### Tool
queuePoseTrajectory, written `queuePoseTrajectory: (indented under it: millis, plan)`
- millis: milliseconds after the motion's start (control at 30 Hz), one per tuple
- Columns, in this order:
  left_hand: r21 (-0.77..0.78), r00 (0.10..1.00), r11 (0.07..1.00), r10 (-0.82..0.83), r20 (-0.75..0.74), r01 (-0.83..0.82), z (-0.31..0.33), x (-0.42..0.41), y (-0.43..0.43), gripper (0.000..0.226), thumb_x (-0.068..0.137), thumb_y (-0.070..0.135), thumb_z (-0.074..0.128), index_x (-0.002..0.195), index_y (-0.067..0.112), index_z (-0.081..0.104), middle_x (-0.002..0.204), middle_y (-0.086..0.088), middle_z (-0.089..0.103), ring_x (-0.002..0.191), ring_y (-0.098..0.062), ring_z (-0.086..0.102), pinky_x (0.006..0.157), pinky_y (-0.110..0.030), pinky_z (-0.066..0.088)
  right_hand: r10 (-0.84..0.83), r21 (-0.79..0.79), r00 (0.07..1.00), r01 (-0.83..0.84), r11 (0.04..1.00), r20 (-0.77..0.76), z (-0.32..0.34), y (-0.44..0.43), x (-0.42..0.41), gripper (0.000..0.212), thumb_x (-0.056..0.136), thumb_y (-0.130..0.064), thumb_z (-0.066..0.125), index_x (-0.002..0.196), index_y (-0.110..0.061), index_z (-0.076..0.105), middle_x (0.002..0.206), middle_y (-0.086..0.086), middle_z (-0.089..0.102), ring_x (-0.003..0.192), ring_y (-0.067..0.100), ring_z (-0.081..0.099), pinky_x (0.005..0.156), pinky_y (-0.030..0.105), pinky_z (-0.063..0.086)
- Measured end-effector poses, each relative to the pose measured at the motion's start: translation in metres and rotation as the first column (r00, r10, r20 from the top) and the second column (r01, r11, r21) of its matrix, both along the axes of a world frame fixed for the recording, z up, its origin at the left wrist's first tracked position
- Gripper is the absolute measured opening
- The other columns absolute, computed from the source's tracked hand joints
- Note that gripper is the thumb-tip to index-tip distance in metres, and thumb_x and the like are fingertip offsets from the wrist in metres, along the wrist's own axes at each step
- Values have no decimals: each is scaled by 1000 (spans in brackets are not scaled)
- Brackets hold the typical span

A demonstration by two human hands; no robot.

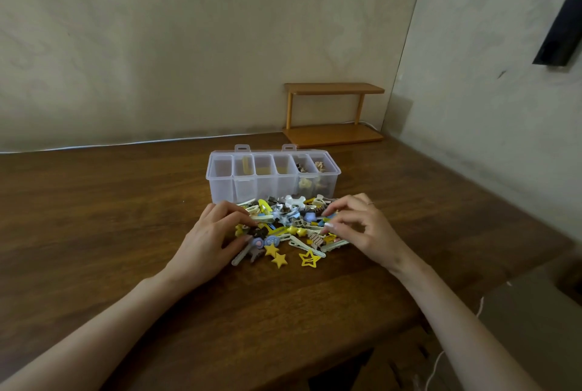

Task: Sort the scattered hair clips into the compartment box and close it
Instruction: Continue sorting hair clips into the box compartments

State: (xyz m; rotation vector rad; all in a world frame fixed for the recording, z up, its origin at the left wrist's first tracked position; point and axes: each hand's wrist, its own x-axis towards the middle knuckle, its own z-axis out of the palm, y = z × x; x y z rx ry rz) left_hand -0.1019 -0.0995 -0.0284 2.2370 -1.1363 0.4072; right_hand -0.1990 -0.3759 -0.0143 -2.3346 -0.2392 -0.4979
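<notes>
A clear plastic compartment box (273,173) stands open on the wooden table, its lid hanging behind it. The two rightmost compartments hold a few brown and cream clips; a yellowish clip shows in the second from the left. A pile of hair clips (288,228) in yellow, blue, cream and brown lies just in front of the box. My left hand (210,237) rests on the pile's left edge with fingers curled onto clips. My right hand (359,226) sits on the pile's right edge, thumb and fingers bent over clips. Whether either hand grips a clip is unclear.
A small two-tier wooden shelf (333,115) stands at the back right against the wall. Walls close the table at the back and right. A thin white cable runs along the back edge. The table's front edge drops off at lower right.
</notes>
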Motion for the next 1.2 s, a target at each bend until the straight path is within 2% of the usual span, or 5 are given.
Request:
queuePoseTrajectory:
  millis: [100, 300, 433, 867, 1200]
  plan:
    - [31, 1000, 999, -16, 6, 16, 0, 0, 0, 27, 84, 24, 60, 110, 29, 62, 114, 14, 44, 102, -2, 39, 77, -14, 37, 62, -79, 996, -66, 995, -61, -2, 1, 1, 41, 81, -54, 47, 86, -27, 77, 116, -19, 57, 118, 1, 36, 97, 29, 31]
    - [-62, 1000, 998, 25, -1, -25, 2, -2, 0, 28, 85, 6, 57, 105, 25, 61, 112, 12, 49, 100, -4, 41, 76, -16, 38, 91, 0, 995, -91, 996, -47, 0, 2, -3, 34, 84, -51, 47, 92, -33, 75, 122, -23, 53, 121, 3, 35, 97, 22, 27]
    - [-3, 999, 999, -40, 30, 40, 5, -4, -1, 27, 84, 10, 59, 106, 26, 62, 114, 14, 46, 101, -1, 39, 77, -16, 39, 107, -79, 992, -112, 991, -69, -2, 5, 1, 33, 81, -53, 50, 94, -34, 74, 126, -19, 52, 124, 2, 32, 99, 24, 26]
    - [17, 999, 999, 29, 37, -29, 0, -4, -2, 26, 85, 19, 61, 110, 24, 63, 115, 8, 49, 101, -1, 36, 79, -12, 33, -15, -142, 1000, 15, 990, 0, -6, 2, 2, 38, 79, -53, 48, 98, -32, 73, 120, -18, 56, 118, -3, 34, 98, 29, 31]
    - [-63, 996, 995, 83, 13, -82, 8, -8, -3, 22, 82, 1, 60, 93, 20, 65, 112, 8, 51, 103, -3, 39, 76, -13, 36, -67, -45, 997, 69, 997, 42, 0, 4, 2, 23, 83, -34, 56, 96, -27, 73, 109, -14, 62, 110, 2, 45, 82, 15, 42]
